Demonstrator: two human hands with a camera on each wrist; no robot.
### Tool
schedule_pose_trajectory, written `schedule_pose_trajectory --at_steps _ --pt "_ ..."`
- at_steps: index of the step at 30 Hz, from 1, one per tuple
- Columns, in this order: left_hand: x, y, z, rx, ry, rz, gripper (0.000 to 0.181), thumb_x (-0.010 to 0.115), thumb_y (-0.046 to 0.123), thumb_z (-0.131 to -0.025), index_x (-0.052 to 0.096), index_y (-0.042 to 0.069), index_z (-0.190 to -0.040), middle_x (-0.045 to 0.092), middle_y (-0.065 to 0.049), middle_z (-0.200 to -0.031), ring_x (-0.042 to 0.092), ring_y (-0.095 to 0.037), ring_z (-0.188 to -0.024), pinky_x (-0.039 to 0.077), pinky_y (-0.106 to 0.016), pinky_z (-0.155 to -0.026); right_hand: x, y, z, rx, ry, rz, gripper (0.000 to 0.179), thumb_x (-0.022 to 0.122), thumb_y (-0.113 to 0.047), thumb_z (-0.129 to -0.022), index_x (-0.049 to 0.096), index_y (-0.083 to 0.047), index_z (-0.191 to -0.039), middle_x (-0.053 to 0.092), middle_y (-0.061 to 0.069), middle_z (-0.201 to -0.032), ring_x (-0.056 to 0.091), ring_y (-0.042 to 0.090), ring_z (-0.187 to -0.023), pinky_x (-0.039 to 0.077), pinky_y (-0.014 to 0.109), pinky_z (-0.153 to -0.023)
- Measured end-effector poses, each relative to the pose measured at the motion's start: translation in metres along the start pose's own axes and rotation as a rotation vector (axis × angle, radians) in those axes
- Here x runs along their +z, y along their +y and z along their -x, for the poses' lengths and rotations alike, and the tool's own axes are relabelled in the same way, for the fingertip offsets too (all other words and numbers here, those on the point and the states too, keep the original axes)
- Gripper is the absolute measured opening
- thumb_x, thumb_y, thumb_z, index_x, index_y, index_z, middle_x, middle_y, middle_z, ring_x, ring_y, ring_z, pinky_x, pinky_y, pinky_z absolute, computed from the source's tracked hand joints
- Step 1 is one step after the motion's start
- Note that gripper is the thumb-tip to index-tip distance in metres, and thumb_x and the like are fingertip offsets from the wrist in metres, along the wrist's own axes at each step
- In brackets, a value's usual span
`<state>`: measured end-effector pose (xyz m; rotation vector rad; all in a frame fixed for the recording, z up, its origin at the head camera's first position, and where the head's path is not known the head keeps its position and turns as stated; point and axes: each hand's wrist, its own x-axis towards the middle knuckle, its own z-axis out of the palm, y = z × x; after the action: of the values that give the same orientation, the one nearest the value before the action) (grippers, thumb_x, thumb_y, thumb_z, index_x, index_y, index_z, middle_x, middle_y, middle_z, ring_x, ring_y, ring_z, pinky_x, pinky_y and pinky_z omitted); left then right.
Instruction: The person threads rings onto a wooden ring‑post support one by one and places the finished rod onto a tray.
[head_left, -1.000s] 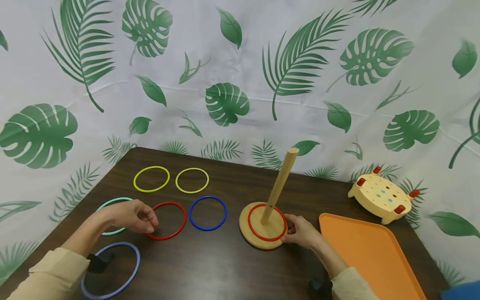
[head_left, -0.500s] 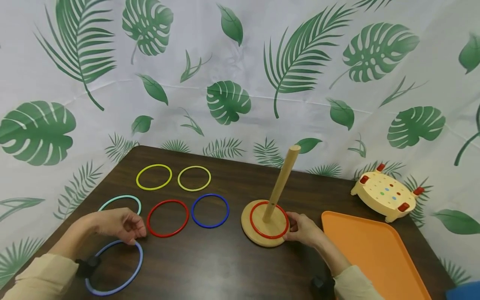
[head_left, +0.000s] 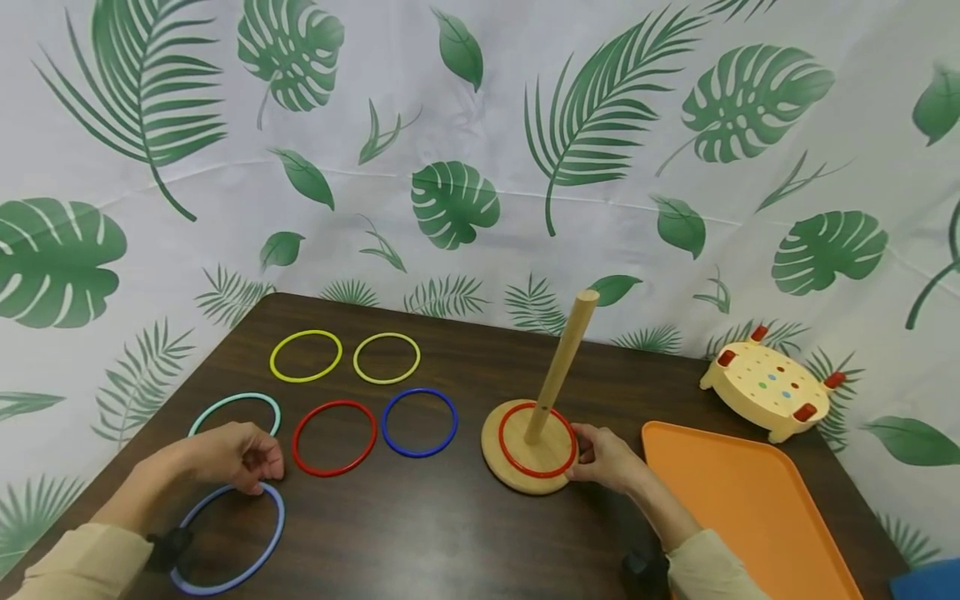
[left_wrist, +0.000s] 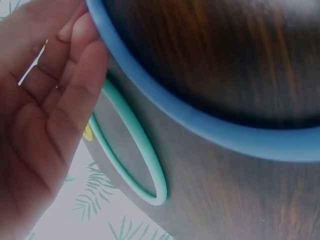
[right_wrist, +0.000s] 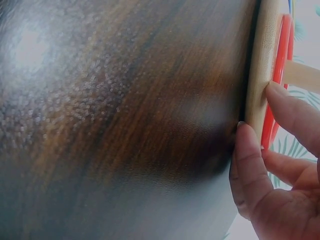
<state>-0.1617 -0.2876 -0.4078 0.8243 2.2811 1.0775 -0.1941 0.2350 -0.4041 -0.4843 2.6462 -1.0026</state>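
My left hand (head_left: pixel 232 457) is at the far edge of a periwinkle-blue ring (head_left: pixel 279 533) on the dark table, its fingertips and thumb pinching the rim. That ring (left_wrist: pixel 210 131) curves away from the fingers in the left wrist view. At right, my right hand (head_left: pixel 606 460) grips the edge of a wooden peg stand's round base (head_left: pixel 495 462). In the right wrist view, the thumb lies on top of the base (right_wrist: pixel 261 60) and a finger presses its side. A red ring (head_left: pixel 517 468) lies on the base around the upright peg (head_left: pixel 564 358).
Rings lie flat beyond my left hand: mint (head_left: pixel 232 397), red (head_left: pixel 300 421), dark blue (head_left: pixel 386 425), yellow (head_left: pixel 273 367) and pale yellow (head_left: pixel 356 367). An orange tray (head_left: pixel 735 500) is at right, with a cream pegged toy (head_left: pixel 765 385) behind it. A leaf-patterned cloth (head_left: pixel 450 100) hangs behind the table.
My left hand has moved left and toward me, from beside the red ring to the periwinkle-blue ring's rim, and now pinches it. The right hand keeps holding the wooden base.
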Motion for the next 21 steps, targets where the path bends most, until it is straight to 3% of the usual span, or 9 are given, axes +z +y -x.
schedule_pose_trajectory --at_steps 6,12,21 --pt "0.0045 -0.0012 0.0007 0.000 0.037 -0.104 0.017 0.072 -0.005 -0.066 0.062 0.004 -0.077 0.055 0.008 -0.067 0.046 0.005 -0.063 0.041 -0.017 -0.051 -0.0001 0.0009 -0.0006 -0.019 -0.015 -0.017 0.066 0.078 0.000 -0.072 0.044 0.021 -0.124 0.065 0.018 -0.092 0.062 0.024 -0.082 0.055 0.039 -0.074" --pt "0.0059 0.0006 -0.0003 -0.017 0.044 -0.121 0.018 0.073 -0.005 -0.065 0.062 0.005 -0.075 0.055 0.009 -0.066 0.046 0.005 -0.063 0.041 -0.017 -0.052 0.0003 0.0010 -0.0006 -0.002 -0.007 -0.010 0.066 0.078 0.000 -0.071 0.045 0.020 -0.124 0.065 0.017 -0.092 0.062 0.024 -0.082 0.055 0.038 -0.073" --pt "0.0065 0.0030 -0.0043 -0.024 -0.007 -0.024 0.016 0.074 -0.005 -0.066 0.062 0.001 -0.075 0.058 0.007 -0.065 0.050 0.004 -0.060 0.044 -0.017 -0.050 0.0010 0.0008 0.0014 0.014 -0.001 -0.023 0.065 0.078 0.000 -0.071 0.045 0.019 -0.125 0.065 0.015 -0.093 0.061 0.023 -0.083 0.055 0.038 -0.074"
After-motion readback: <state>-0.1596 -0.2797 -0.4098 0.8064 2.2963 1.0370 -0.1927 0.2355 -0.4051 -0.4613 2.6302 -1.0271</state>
